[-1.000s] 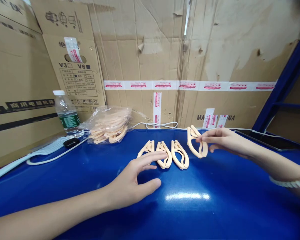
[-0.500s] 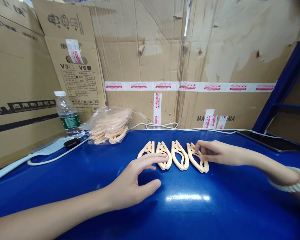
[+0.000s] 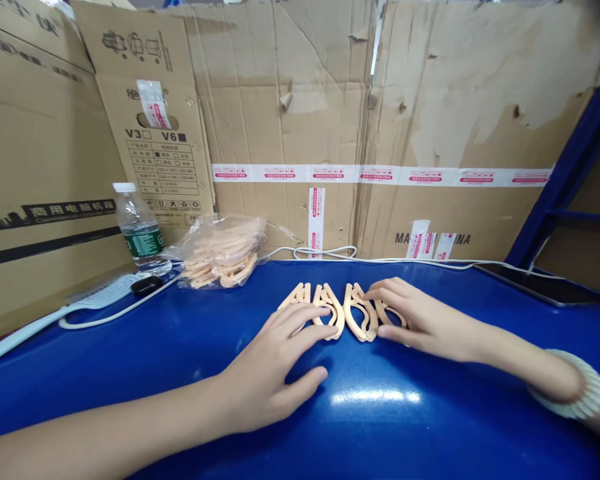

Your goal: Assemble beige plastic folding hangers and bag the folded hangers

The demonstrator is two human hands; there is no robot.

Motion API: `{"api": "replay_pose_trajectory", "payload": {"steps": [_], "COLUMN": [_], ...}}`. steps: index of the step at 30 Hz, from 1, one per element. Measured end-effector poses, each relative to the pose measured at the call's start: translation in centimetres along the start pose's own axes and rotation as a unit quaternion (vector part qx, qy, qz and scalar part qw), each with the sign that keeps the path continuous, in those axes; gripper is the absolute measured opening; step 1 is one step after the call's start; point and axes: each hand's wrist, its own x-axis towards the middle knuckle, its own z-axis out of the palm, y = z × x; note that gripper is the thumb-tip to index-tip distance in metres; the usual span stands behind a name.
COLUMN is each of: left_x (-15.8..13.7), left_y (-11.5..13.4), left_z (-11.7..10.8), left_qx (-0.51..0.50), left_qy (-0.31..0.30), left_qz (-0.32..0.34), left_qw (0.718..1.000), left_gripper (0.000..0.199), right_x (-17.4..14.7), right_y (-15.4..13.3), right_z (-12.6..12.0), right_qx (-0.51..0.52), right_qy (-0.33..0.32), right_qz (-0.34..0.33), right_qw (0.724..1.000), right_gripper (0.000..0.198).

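Observation:
Several folded peach-coloured plastic hangers lie in a row on the blue table [image 3: 380, 433]. My left hand [image 3: 265, 373] is open, palm down, its fingers spread over the leftmost hanger [image 3: 295, 293] and touching or just above the second hanger [image 3: 340, 323]. Between my two hands the third hanger [image 3: 349, 310] shows almost whole. My right hand [image 3: 425, 320] reaches in from the right over the rightmost hanger [image 3: 382, 311], thumb and fingers apart. Its fingertips come close to the third hanger; I cannot tell if they touch it. Part of the rightmost hanger is hidden under this hand.
A clear plastic bag [image 3: 225, 250] of more hangers lies at the back left, beside a water bottle [image 3: 143, 233]. A small black object [image 3: 147, 285] and a pale blue mesh-headed item [image 3: 105, 293] sit nearby. A white cable [image 3: 410, 261] runs along the cardboard [image 3: 280, 120]. A dark tablet-like device [image 3: 535, 283] lies right.
My right hand has moved left and nearer, covering more of the rightmost hanger. The fingers of my left hand have spread apart. The hangers lie about where they were.

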Motion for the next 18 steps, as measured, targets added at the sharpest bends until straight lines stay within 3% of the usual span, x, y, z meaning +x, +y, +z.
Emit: {"api": "replay_pose_trajectory", "payload": {"steps": [4,7,10,13,18], "left_x": [-0.4,-0.5,0.0,1.4,5.1], "left_y": [0.7,0.7,0.1,-1.3,-5.1], "left_z": [0.5,0.7,0.3,-0.3,-0.7], "left_qx": [0.103,0.102,0.073,0.07,0.082], "left_qy": [-0.048,-0.079,-0.139,-0.179,-0.197], "left_qz": [-0.047,-0.086,-0.087,-0.094,-0.123], "left_qw": [0.992,0.988,0.984,0.977,0.969], "left_gripper": [0.065,0.074,0.079,0.079,0.082], "right_x": [-0.3,-0.5,0.0,1.5,5.5], "right_y": [-2.2,-2.8,-2.5,-1.5,1.2], "right_z": [1.6,2.3,2.7,3.2,4.2], "right_qx": [-0.024,-0.027,-0.033,-0.039,-0.036], "right_qy": [-0.054,-0.098,-0.1,-0.082,-0.067], "right_qz": [-0.032,-0.018,-0.015,-0.007,0.031], "right_qw": [0.998,0.995,0.994,0.996,0.997], "right_gripper": [0.067,0.07,0.072,0.074,0.073]}}
